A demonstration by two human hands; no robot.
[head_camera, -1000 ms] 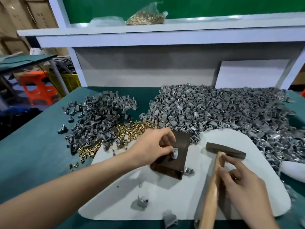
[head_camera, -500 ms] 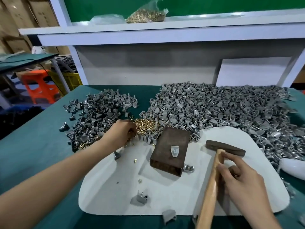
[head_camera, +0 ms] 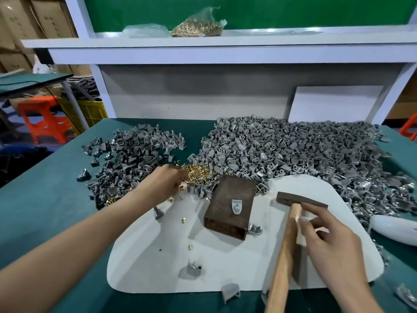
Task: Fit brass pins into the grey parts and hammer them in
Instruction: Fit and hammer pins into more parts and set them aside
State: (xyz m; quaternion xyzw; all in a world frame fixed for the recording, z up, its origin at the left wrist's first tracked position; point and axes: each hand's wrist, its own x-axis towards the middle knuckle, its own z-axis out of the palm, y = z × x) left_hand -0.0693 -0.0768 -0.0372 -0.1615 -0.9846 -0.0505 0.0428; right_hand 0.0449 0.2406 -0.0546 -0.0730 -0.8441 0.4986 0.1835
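A brown metal block lies on the white board, and one grey part sits on top of it. Left of the block, my left hand reaches into the heap of brass pins, its fingers curled and pinching at pins. My right hand holds the wooden handle of the hammer. The hammer's dark head rests on the board to the right of the block.
A large heap of grey parts fills the back right, a smaller heap the back left. Loose grey parts and stray pins lie on the board. A white object lies at the right edge. A bag of pins sits on the shelf.
My left hand let go of the grey part on the block and moved left and back into the brass pin heap. My right hand stayed on the hammer.
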